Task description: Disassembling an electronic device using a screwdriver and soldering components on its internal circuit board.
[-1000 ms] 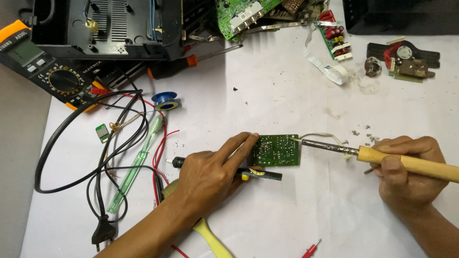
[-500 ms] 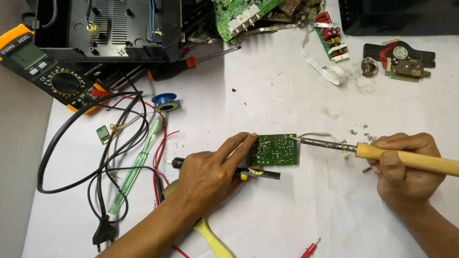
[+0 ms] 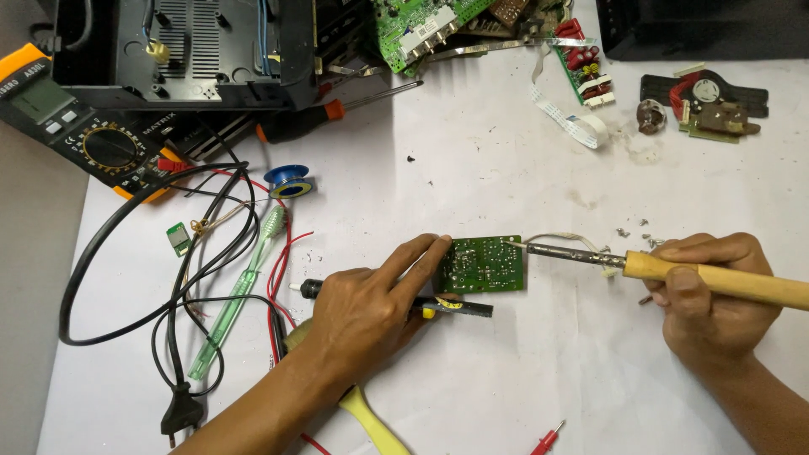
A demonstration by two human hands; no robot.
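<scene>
Left hand (image 3: pixel 366 307) on circuit board (image 3: pixel 482 264) — seemingly flat.

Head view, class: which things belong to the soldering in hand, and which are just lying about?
In hand:
left hand steadying the green board
right hand holding the soldering iron, tip at the board's edge

Lying about:
multimeter
solder spool
black cable
green toothbrush
ribbon cable

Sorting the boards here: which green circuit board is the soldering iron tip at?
The small green board mid-table, steadied by the left hand; the iron is in the right hand. Other boards lie at the table's top edge.
</scene>
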